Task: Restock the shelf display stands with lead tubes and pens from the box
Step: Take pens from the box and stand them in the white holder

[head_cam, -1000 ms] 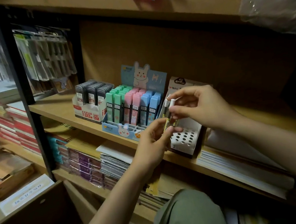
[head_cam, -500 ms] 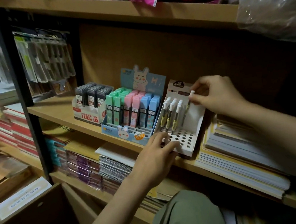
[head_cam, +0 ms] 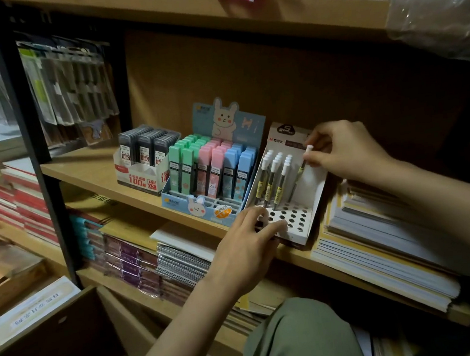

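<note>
Pens with white caps and yellow labels point(head_cam: 268, 178) stand in rows at the far left of the white cardboard stand with round holes point(head_cam: 299, 217), which sits on the tan wooden shelf point(head_cam: 87, 167). Your right hand point(head_cam: 341, 152) pinches the white top of one more dark pen point(head_cam: 302, 166) between thumb and fingers; that pen leans into the stand just right of the others. Your left hand point(head_cam: 247, 249) rests on the near left corner of the stand, fingers bent over its edge and touching the holes.

Just left of the stand is the blue bunny display box point(head_cam: 202, 207), full of green, pink and blue lead tubes point(head_cam: 212, 168). Left of that is a white and red box of dark grey lead tubes point(head_cam: 144, 158). These two boxes touch.

Right of the stand lies a flat stack of white and yellow paper pads point(head_cam: 380, 243), close against it. Below the shelf are spiral notebooks point(head_cam: 182, 263). Your green-trousered knee point(head_cam: 299, 336) is at the near edge.
</note>
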